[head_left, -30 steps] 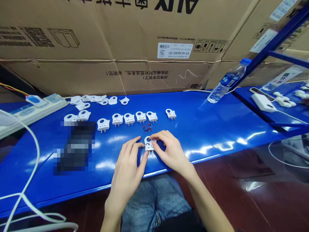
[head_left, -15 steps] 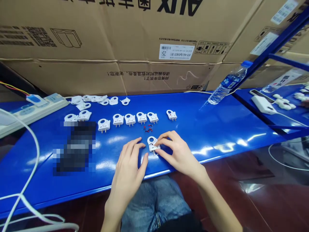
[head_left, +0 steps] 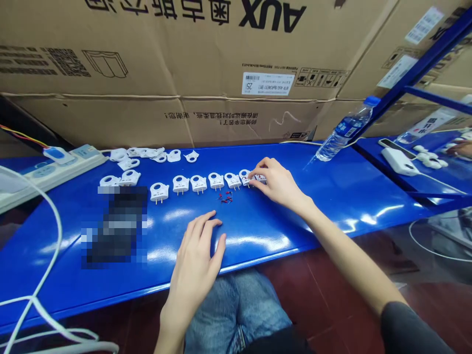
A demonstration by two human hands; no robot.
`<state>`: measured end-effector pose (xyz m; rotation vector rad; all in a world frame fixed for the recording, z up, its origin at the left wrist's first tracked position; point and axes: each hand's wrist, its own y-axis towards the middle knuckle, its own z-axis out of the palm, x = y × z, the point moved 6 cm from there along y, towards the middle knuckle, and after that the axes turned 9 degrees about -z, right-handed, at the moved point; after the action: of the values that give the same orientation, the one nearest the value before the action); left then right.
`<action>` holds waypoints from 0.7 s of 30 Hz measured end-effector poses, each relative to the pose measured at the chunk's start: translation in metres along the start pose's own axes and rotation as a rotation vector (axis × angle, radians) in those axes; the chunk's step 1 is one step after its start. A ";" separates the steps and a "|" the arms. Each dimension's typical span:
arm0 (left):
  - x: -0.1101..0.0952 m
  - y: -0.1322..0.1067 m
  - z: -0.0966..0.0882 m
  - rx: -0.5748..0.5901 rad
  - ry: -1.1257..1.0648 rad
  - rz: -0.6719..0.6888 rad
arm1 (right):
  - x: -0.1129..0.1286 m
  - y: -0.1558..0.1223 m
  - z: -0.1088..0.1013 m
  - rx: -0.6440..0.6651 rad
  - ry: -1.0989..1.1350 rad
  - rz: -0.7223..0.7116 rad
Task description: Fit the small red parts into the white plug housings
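Note:
My right hand (head_left: 272,179) reaches to the right end of a row of white plug housings, its fingers closed on a white plug housing (head_left: 244,177) with a round hole and metal pins. Another housing is partly hidden behind those fingers. Just left of it stands a similar plug housing (head_left: 232,181), and several more continue the row leftward. My left hand (head_left: 201,248) rests on the blue table near its front edge, fingers apart and holding nothing. Between the hands and the row lie several small red parts with thin leads (head_left: 225,197).
White loose covers (head_left: 145,153) lie in a heap at the back left. A power strip (head_left: 44,172) and white cables occupy the left side. A blurred dark object (head_left: 118,226) lies left of my hands. A water bottle (head_left: 346,129) leans at the back right by a blue frame (head_left: 435,93).
My right hand has carried the plug housing from the table's front, beside my left hand, away to the right end of the row. The left hand has stayed in place.

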<state>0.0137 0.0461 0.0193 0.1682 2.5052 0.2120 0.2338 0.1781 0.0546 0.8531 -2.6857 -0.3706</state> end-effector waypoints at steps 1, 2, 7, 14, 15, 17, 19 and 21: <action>0.000 0.000 0.000 -0.001 -0.001 -0.001 | -0.002 0.001 0.004 0.013 -0.004 0.017; 0.000 0.000 0.000 -0.002 -0.002 -0.001 | -0.005 0.002 0.008 0.022 -0.002 0.038; 0.000 0.000 0.000 -0.001 -0.008 0.005 | -0.009 -0.003 0.016 0.013 0.011 0.101; -0.002 0.000 -0.001 -0.002 -0.005 0.009 | 0.013 -0.001 0.010 -0.033 0.006 0.030; -0.002 0.000 0.000 0.001 -0.006 0.013 | 0.018 0.000 0.012 -0.014 -0.003 -0.006; -0.002 0.000 0.000 -0.001 -0.006 0.016 | 0.028 0.003 0.017 0.034 -0.023 -0.068; -0.001 0.000 0.000 -0.002 -0.003 0.011 | 0.032 0.005 0.022 0.056 -0.042 -0.098; -0.001 0.001 0.000 -0.006 -0.005 0.003 | 0.033 0.006 0.024 0.051 -0.047 -0.106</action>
<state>0.0146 0.0467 0.0203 0.1706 2.4994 0.2198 0.1963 0.1671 0.0411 1.0167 -2.7104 -0.3514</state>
